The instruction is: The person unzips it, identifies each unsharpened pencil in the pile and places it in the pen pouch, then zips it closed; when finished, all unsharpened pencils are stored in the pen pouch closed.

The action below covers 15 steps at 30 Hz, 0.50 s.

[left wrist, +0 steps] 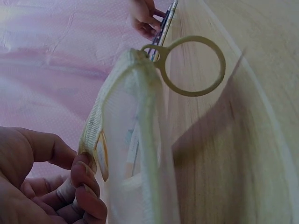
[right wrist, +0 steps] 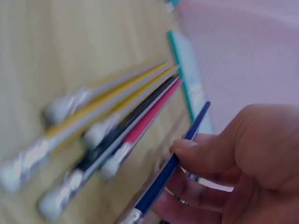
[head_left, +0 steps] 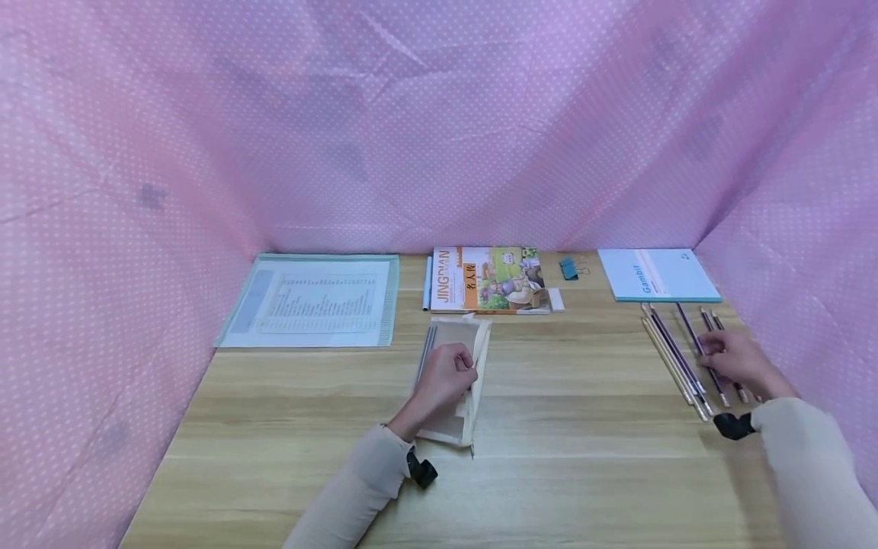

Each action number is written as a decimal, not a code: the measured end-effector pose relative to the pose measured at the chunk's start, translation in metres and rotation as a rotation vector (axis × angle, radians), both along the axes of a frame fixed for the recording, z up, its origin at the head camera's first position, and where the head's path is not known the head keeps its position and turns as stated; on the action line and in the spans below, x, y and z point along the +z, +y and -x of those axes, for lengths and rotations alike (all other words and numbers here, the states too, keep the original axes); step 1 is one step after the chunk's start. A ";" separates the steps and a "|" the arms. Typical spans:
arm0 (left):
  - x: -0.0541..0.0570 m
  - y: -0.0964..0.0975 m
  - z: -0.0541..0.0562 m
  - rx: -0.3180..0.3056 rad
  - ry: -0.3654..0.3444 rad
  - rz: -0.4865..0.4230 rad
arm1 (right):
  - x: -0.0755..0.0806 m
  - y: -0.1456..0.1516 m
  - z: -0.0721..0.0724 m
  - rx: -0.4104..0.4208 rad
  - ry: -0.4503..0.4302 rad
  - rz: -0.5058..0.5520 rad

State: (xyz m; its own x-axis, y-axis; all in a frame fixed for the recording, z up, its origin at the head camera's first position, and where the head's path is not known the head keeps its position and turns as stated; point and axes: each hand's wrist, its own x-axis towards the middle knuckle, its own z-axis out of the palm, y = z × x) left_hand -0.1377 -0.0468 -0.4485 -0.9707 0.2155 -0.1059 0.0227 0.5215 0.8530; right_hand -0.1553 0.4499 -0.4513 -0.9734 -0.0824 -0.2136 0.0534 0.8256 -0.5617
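Note:
My left hand [head_left: 444,375] pinches the zipped edge of a cream mesh pencil pouch [head_left: 482,343], which lies at the middle of the table. A round ring pull [left wrist: 223,70] stands out at the pouch's end in the left wrist view. Over at the right, my right hand [head_left: 741,362] pinches a dark blue pencil [right wrist: 161,179] between thumb and fingers. Beside it several pencils [head_left: 664,347] with white erasers and silver ferrules lie in a loose fan; yellow, black and red ones show in the right wrist view. Part of the pouch is hidden under my left hand.
A pale blue notebook [head_left: 658,274] lies behind the pencils. Farther left are a teal binder clip [head_left: 568,268], an illustrated book [head_left: 501,282] with a white block [head_left: 556,300] at its corner, and a green-edged document folder [head_left: 322,305]. Pink dotted cloth [head_left: 439,137] walls the table.

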 end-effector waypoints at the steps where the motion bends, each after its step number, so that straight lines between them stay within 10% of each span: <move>1: 0.000 0.000 0.000 -0.002 0.000 0.001 | 0.002 -0.003 -0.002 -0.020 -0.023 0.047; 15: 0.000 0.001 0.000 0.004 -0.007 0.007 | 0.017 -0.113 -0.007 -0.022 -0.261 0.657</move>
